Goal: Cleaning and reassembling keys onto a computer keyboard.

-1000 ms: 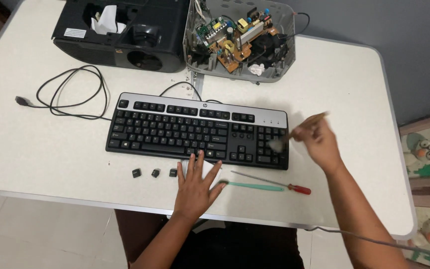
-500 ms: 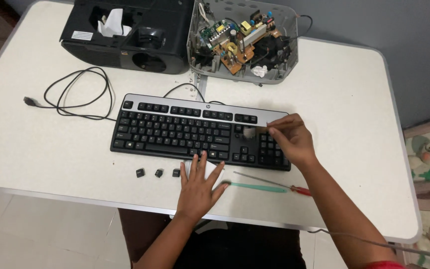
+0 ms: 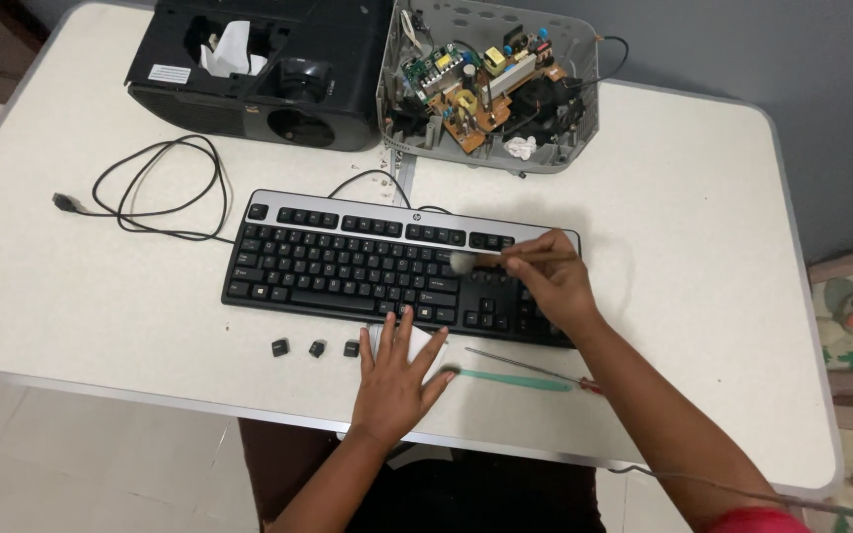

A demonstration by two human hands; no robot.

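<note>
A black keyboard (image 3: 397, 271) with a silver strip along its top edge lay flat near the middle of a white table (image 3: 703, 217), its long side running left to right. Its black cable (image 3: 155, 188) looped off to the left and ended in a plug on the tabletop. Three loose black keycaps (image 3: 316, 347) sat in a short row on the table just in front of the keyboard's lower edge.

The right hand (image 3: 550, 281) was over the right part of the keyboard, its fingers closed together around the thin handle of a small brush (image 3: 481, 261). The brush lay nearly level and pointed left, with its pale bristle tip resting on the keys near the middle-right of the board.

The left hand (image 3: 397, 375) lay flat and open, fingers spread, on the table at the keyboard's front edge; the fingertips touched the bottom row of keys. A white scrap (image 3: 431, 341) showed under the fingers, though what it was could not be told. Just to the right of that hand lay a thin light-green tool (image 3: 505, 380) and a slim screwdriver (image 3: 535, 368) with a red handle.

At the far edge of the table stood a black device housing (image 3: 278, 69) and, beside it, an opened grey casing (image 3: 491, 84) with circuit boards showing.
</note>
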